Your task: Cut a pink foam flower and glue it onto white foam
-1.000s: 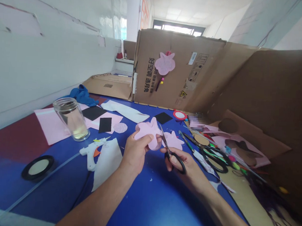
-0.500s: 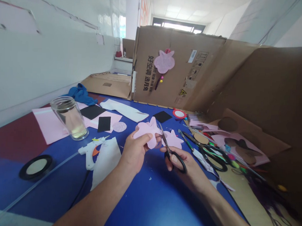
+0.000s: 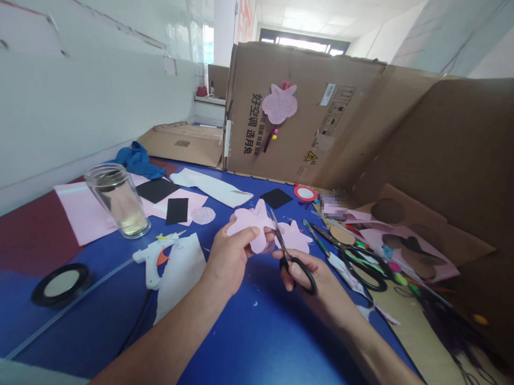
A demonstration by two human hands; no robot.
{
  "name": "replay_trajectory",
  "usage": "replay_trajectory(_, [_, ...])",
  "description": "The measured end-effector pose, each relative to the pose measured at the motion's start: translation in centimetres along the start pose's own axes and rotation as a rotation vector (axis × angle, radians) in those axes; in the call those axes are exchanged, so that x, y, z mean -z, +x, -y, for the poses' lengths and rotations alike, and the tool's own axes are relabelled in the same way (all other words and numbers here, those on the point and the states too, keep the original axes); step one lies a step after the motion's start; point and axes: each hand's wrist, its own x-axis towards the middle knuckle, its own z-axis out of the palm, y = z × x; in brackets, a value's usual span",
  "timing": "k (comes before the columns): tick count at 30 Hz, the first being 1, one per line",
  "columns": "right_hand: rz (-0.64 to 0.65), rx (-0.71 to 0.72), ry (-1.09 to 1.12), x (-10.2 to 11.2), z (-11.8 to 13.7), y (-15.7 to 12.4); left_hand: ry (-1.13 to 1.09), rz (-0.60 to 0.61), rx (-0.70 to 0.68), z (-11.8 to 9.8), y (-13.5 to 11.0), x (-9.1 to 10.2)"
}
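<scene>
From here I see the left hand (image 3: 228, 258) pinching a pink flower-shaped cutout (image 3: 246, 223), the right hand (image 3: 317, 270) curled around black-handled scissors (image 3: 287, 253) (blades by the cutout's edge), above the blue bench (image 3: 250, 342).

Left hand (image 3: 228, 259) pinched, left thumb (image 3: 250, 234) on top, angled far-right. Right hand (image 3: 321, 277) curled in a grip, right thumb (image 3: 295, 270) bent, angled far-left. Left forearm (image 3: 165, 336) in from near left, right forearm (image 3: 373, 348) from near right. Hands close, apart.
</scene>
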Motion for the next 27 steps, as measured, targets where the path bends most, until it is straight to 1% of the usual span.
replay_trajectory(11, [-0.020, -0.014, -0.042, -0.14, 0.20, 0.04, 0.012, 0.005, 0.005, -0.21, -0.06, -0.03])
replay_trajectory(18, [-0.011, -0.020, -0.080, 0.18, 0.10, 0.00, 0.025, -0.022, 0.017, -0.62, -0.01, -0.11])
replay_trajectory(23, [-0.007, -0.006, -0.124, 0.41, -0.08, 0.02, 0.041, 0.017, 0.017, -0.74, 0.09, 0.11])
replay_trajectory(27, [-0.034, -0.028, -0.205, 0.31, 0.13, 0.15, 0.015, 0.040, 0.034, -0.58, 0.20, 0.33])
